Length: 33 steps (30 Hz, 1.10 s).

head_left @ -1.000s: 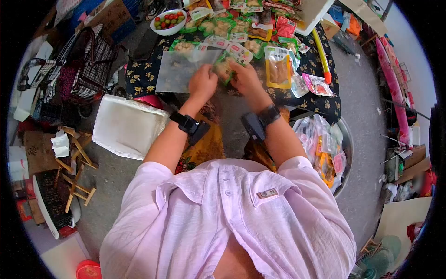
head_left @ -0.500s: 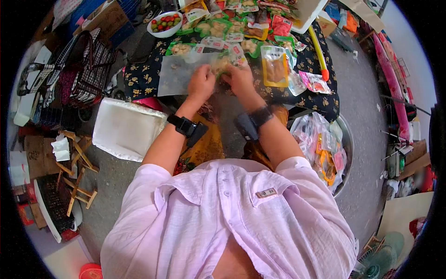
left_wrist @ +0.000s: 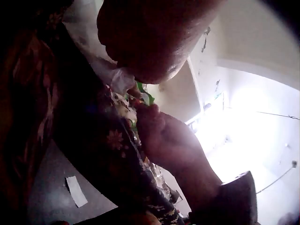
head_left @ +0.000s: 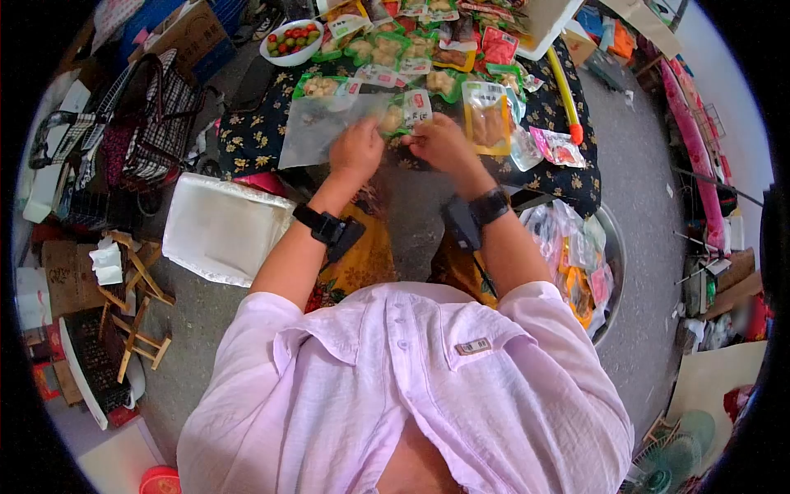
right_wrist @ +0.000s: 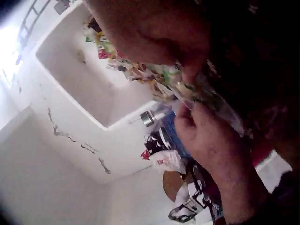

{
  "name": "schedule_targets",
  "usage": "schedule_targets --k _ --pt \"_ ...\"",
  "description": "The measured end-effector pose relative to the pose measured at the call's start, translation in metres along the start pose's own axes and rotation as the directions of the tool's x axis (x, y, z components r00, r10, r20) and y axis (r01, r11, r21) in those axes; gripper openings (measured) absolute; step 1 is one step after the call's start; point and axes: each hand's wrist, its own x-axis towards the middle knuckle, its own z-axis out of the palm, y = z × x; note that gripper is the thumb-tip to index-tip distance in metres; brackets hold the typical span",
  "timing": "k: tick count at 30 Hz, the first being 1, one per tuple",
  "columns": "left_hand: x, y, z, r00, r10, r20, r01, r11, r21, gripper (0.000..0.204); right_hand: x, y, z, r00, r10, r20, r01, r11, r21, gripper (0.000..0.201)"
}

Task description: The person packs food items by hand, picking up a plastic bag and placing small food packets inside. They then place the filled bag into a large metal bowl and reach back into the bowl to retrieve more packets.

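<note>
A food packet [head_left: 395, 118] with green trim, a white label and pale pieces inside stands between my two hands over the near table edge in the head view. My left hand [head_left: 357, 151] pinches its left side, with slightly blurred fingertips. At the label's lower right, my right hand [head_left: 447, 142] has its fingers curled at the packet's edge, the thumb pointing left below it. Under and left of the left hand lies a translucent plastic sheet [head_left: 317, 132]. The right wrist view shows the left hand [right_wrist: 211, 136] with thumb and forefinger together at clear film.
Several food packets [head_left: 387, 49] cover the back of the flowered tablecloth [head_left: 247, 136]. A yellow-edged packet [head_left: 489, 119] lies right of the hands. A bowl of small fruit [head_left: 290, 59] stands back left. On the floor sit a white foam box [head_left: 222, 226] and a metal basin [head_left: 613, 272] of wrappers.
The packet went from tilted to more upright with its label facing the head camera. My right hand came in toward the left, then drew away to the right; the left hand barely moved.
</note>
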Motion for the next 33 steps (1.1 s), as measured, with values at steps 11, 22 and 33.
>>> schedule_targets --k 11,22,33 --pt "-0.011 0.008 -0.005 0.984 0.175 0.028 -0.175 0.984 0.032 0.023 -0.008 0.009 0.021 0.994 0.06 -0.087 -0.084 0.949 -0.302 0.015" --pt "-0.015 0.012 -0.006 0.955 0.296 0.013 -0.294 0.952 -0.086 0.021 0.008 0.031 0.009 1.0 -0.015 0.028 0.025 0.911 -0.411 0.008" --pt "-0.013 0.018 -0.008 0.962 0.247 0.116 -0.24 0.968 -0.074 0.021 0.002 0.02 0.003 1.0 0.0 0.027 0.014 0.842 -0.54 0.008"
